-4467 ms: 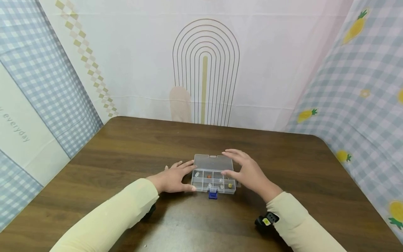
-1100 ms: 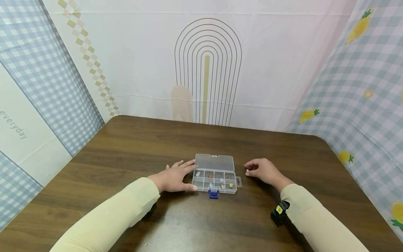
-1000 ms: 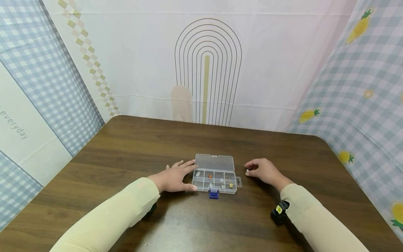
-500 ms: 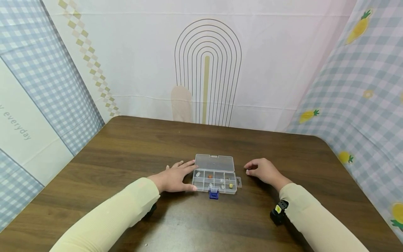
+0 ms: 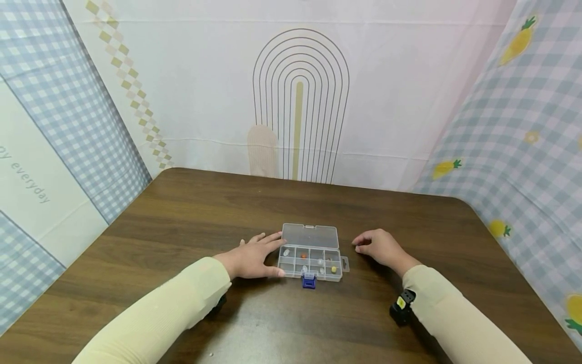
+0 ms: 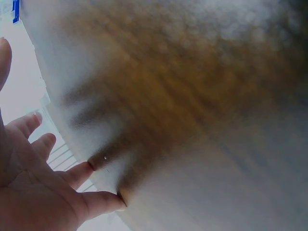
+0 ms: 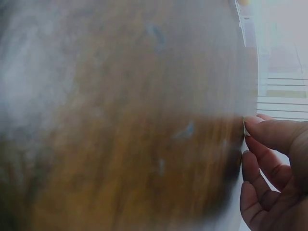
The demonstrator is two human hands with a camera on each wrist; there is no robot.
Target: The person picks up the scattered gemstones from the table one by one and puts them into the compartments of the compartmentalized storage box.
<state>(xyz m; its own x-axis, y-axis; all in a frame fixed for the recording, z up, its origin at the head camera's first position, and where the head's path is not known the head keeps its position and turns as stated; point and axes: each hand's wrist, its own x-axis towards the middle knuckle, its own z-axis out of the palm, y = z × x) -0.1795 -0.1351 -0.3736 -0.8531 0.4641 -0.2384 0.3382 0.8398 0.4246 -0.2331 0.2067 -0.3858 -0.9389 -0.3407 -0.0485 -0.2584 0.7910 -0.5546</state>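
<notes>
A clear plastic compartment box [image 5: 295, 275] lies on the table with its lid [image 5: 310, 235] folded back. Small pieces sit in its cells, among them an orange bead [image 5: 303, 256], a yellow bead [image 5: 334, 269] and several whitish pieces. My left hand [image 5: 254, 258] lies with fingers spread, thumb and fingertips at the box's left side. To the right of the box, my right hand [image 5: 382, 246] is low over the table, thumb and index finger curled toward each other around a small white piece, now mostly hidden by the fingertips. The right wrist view shows the other fingers [image 7: 252, 197] curled in.
A blue latch [image 5: 309, 282] hangs at the box's front, and a clear hanging tab [image 5: 345, 264] sticks out on its right. A tiny pale speck [image 5: 211, 354] lies near the table's front. Patterned cloth [image 5: 204, 76] hangs behind the brown table [image 5: 218, 202].
Since 4.5 s ago my right hand has moved from over the box to the table on its right. During the last second the hands stay nearly still; the small white piece has become hidden.
</notes>
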